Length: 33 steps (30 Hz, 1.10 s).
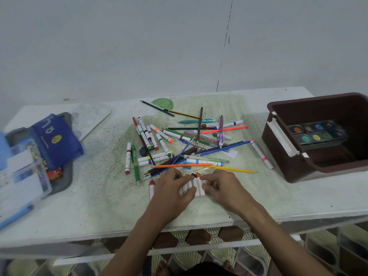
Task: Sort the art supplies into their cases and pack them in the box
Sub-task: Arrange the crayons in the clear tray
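At the counter's (pixel 258 198) near edge, both hands grip a row of markers (pixel 194 187). Left hand (pixel 172 189) and right hand (pixel 223 188) pinch it from opposite sides.

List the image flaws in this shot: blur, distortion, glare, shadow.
Head view: wide-angle bending curves the table edge and tilts the brown box; the clear plastic case at the left edge is smeared; both hands, left and right, are softly blurred over the crayons; lighting is flat, shadows faint, with mild sheen on the paint palette.
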### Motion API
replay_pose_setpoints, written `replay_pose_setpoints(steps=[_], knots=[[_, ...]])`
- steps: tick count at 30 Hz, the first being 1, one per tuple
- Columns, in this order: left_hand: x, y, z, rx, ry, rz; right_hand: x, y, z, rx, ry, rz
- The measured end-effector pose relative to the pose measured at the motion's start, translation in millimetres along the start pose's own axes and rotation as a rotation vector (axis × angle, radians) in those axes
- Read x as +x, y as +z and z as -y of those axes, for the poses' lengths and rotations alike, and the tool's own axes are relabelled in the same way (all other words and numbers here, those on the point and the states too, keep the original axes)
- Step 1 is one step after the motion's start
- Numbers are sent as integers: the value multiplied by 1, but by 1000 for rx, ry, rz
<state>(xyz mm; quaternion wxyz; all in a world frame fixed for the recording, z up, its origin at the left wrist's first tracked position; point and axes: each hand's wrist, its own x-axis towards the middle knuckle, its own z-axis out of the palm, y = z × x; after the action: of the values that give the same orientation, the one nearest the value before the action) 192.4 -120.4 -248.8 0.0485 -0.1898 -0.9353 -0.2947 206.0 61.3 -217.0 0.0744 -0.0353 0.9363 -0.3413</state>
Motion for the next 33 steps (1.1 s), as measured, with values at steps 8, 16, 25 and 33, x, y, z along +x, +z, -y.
replay_pose_setpoints(steps=[8,16,25,33], knots=[[10,-11,-6,-12,-44,147,1,-8,-4,42,-35,28],[120,-32,-20,-26,3,73,58,-74,-32,192,104,-388],[221,6,-18,176,68,202,103,-85,-44,124,230,-203],[221,19,-5,146,23,229,112,-81,-54,83,273,-188]])
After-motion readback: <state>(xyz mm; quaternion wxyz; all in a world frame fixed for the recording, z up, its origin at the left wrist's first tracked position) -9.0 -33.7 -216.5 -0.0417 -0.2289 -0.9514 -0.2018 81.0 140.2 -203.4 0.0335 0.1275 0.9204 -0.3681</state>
